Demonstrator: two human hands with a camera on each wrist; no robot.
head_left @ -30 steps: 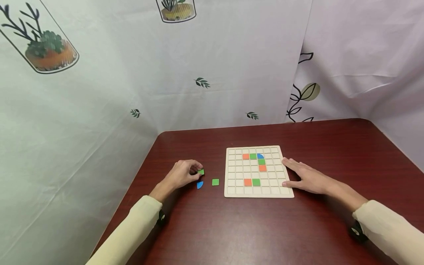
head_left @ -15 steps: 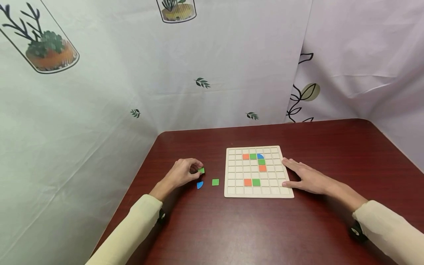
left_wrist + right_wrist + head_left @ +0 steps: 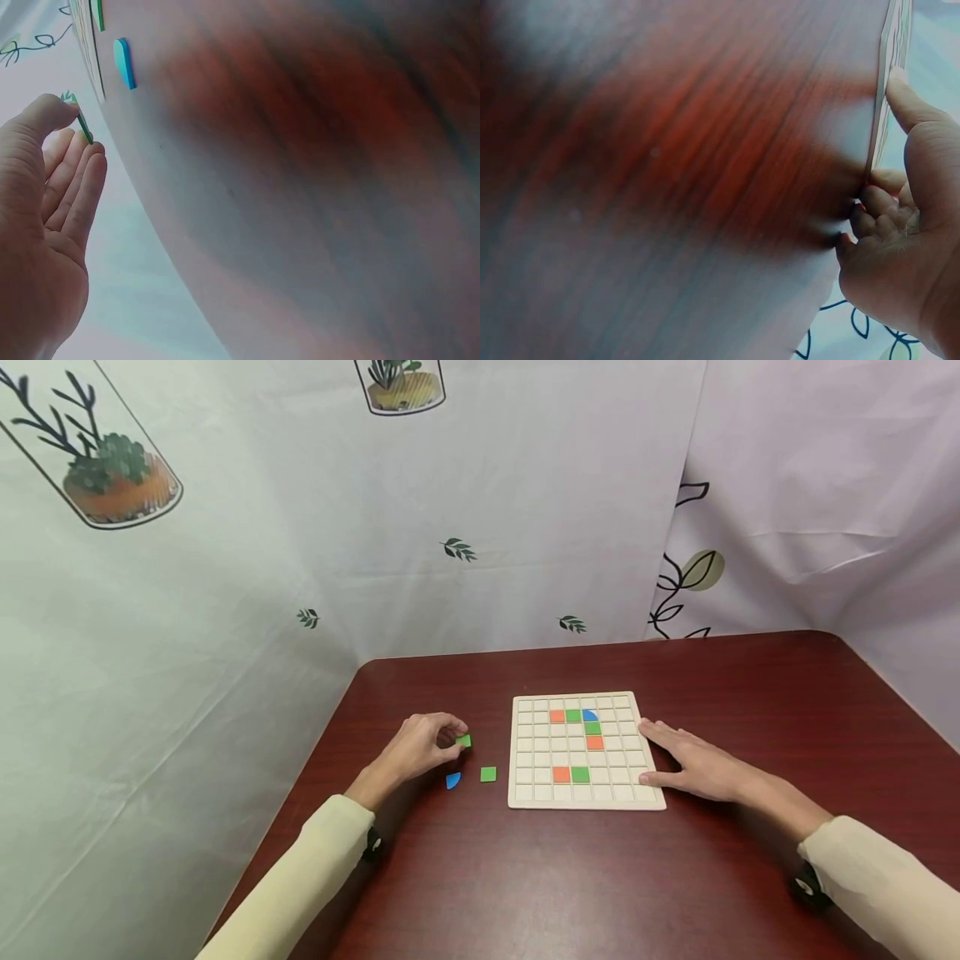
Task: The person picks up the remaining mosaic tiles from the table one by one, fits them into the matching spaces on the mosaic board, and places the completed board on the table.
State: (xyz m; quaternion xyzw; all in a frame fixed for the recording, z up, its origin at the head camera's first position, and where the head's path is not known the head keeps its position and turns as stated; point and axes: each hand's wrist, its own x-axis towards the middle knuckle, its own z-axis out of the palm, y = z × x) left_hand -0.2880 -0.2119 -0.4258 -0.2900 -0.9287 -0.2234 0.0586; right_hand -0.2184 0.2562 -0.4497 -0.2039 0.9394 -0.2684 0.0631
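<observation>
My left hand (image 3: 420, 746) pinches a small green square tile (image 3: 465, 741) between thumb and fingertips, left of the board. In the left wrist view that green tile (image 3: 84, 126) is seen nearly edge-on, raised off the table. A blue quarter-round tile (image 3: 453, 781) and another green square tile (image 3: 488, 774) lie on the table just in front of the hand. The pale gridded board (image 3: 540, 793) holds several orange and green squares and one blue quarter-round tile (image 3: 590, 715). At the board's right edge rests my right hand (image 3: 701, 764), fingers extended, thumb on the rim.
A dark red-brown wooden table (image 3: 585, 877) carries the board and tiles. Behind it and to the left hangs white cloth (image 3: 480, 485) printed with plants and leaves, close to the table's edges.
My left hand has lifted the green tile slightly and moved it a little toward the board and away from me. The right hand stays at the board's edge.
</observation>
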